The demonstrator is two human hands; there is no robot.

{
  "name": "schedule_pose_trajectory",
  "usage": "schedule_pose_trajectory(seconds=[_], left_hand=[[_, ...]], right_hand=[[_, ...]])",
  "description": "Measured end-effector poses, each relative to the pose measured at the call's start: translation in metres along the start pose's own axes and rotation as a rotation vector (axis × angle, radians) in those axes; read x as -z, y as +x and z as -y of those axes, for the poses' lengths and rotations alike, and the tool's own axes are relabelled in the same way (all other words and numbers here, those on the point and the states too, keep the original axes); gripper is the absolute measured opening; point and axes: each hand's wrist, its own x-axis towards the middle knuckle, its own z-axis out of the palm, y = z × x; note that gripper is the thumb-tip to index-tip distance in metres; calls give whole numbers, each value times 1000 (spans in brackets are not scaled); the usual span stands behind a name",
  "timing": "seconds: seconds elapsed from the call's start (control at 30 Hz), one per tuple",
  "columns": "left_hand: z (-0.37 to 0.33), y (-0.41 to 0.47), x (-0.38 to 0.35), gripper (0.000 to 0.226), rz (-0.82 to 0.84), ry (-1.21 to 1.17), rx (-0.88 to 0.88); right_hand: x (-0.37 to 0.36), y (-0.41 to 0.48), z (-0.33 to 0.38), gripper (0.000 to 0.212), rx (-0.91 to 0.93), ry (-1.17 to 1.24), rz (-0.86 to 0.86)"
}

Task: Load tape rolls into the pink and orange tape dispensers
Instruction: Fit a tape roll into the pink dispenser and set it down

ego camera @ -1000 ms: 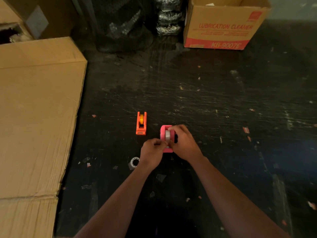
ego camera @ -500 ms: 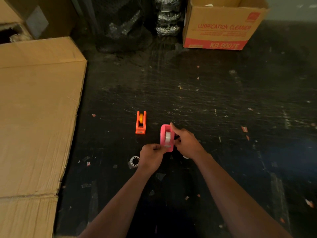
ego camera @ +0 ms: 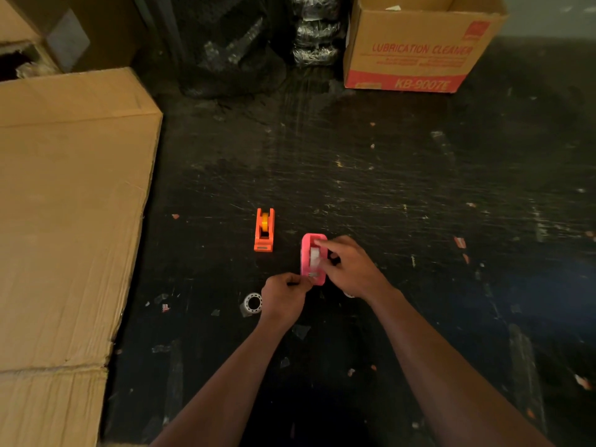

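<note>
Left hand (ego camera: 283, 296) pinching closed at the near cutter end of the pink dispenser (ego camera: 305, 258), right hand (ego camera: 350, 269) clamping its far side, fingertips (ego camera: 319, 242) curling over the white tape roll (ego camera: 314, 255) seated inside. Orange dispenser (ego camera: 264, 230) standing just beyond the left hand, apart. Spare roll (ego camera: 252, 303) lying beside the left wrist. Bare black tabletop (ego camera: 419, 195) stretching beyond and right of both hands; cardboard box (ego camera: 64, 221) edging the left.

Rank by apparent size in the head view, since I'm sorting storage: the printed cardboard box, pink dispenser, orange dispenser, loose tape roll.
1. printed cardboard box
2. pink dispenser, partly covered by the hands
3. orange dispenser, close to the pink; unsure
4. loose tape roll
</note>
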Motion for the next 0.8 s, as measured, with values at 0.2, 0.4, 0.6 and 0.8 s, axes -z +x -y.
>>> schedule_pose_trajectory(seconds=[0.2, 0.4, 0.6, 0.8], left_hand=[[0, 1, -2, 15, -29, 12, -4], [-7, -4, -3, 16, -35, 70, -51], [-7, -1, -6, 19, -73, 101, -64], [-9, -3, -4, 3, -94, 140, -50]], right_hand=[[2, 2, 9, 47, 49, -80, -10], [-7, -2, 10, 49, 43, -96, -62], [-11, 4, 11, 52, 33, -142, -78], [-10, 8, 9, 58, -25, -23, -116]])
